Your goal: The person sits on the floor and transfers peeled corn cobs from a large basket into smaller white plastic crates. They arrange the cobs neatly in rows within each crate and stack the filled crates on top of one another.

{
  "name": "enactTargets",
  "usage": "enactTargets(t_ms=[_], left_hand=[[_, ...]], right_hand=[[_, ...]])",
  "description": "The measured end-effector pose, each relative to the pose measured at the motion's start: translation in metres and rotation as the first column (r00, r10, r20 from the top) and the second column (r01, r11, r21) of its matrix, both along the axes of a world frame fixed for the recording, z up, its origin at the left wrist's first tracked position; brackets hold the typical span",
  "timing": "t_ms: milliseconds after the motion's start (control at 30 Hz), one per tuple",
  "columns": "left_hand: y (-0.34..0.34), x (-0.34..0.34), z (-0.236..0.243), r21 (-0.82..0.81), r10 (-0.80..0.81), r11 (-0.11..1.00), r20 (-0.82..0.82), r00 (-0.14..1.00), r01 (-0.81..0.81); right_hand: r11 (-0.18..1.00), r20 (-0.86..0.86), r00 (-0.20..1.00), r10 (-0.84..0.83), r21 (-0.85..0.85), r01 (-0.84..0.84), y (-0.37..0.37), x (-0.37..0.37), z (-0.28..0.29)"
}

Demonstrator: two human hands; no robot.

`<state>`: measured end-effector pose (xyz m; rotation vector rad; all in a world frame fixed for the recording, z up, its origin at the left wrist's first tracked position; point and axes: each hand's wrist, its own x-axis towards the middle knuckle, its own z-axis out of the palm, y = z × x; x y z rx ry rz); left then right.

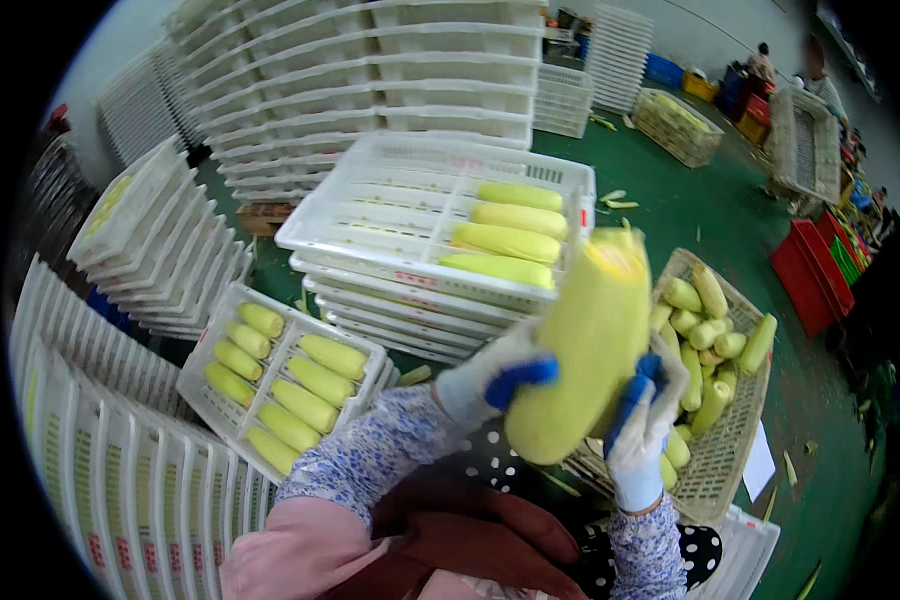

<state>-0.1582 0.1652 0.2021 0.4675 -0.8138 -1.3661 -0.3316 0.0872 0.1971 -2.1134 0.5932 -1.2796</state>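
Observation:
An ear of corn (pixel 580 345) in its smooth pale green husk is held up in front of me, tilted, its cut end toward the top. My left hand (pixel 495 375), in a white glove with blue fingertips, grips it from the left. From the right, my right hand (pixel 650 420), gloved alike, closes around its lower side. Just beyond, a white divided tray (pixel 360 205) on a stack carries several ears of corn (pixel 515 218) in its right part. Right of my hands, a beige slatted crate (pixel 740 455) contains a loose heap of ears (pixel 710 385).
At lower left, another white tray (pixel 205 375) bears rows of ears. Tall stacks of white trays (pixel 450 70) stand behind and along the left (pixel 100 480). Husk scraps dot the green floor (pixel 820 400). A red bin (pixel 810 275) sits at right; people (pixel 820 85) are farther back.

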Motion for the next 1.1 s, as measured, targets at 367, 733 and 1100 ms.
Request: enactTargets(t_ms=[367,733,1100], left_hand=[[-0.003,0.302,0.049,-0.495,0.206,0.821,0.721,-0.662,-0.283],[-0.067,0.152,0.058,-0.466,0.348,0.831,0.862,-0.368,-0.303],[-0.206,-0.106,-0.053,0.24,-0.295,0.955,0.674,0.677,0.176]], right_hand=[[0.715,0.106,0.993,0.049,0.691,-0.109,-0.127,-0.032,-0.069],[0.661,-0.992,0.067,0.107,0.122,0.741,-0.189,-0.235,-0.134],[0.86,-0.876,-0.139,0.462,0.405,0.311,-0.162,-0.186,-0.221]])
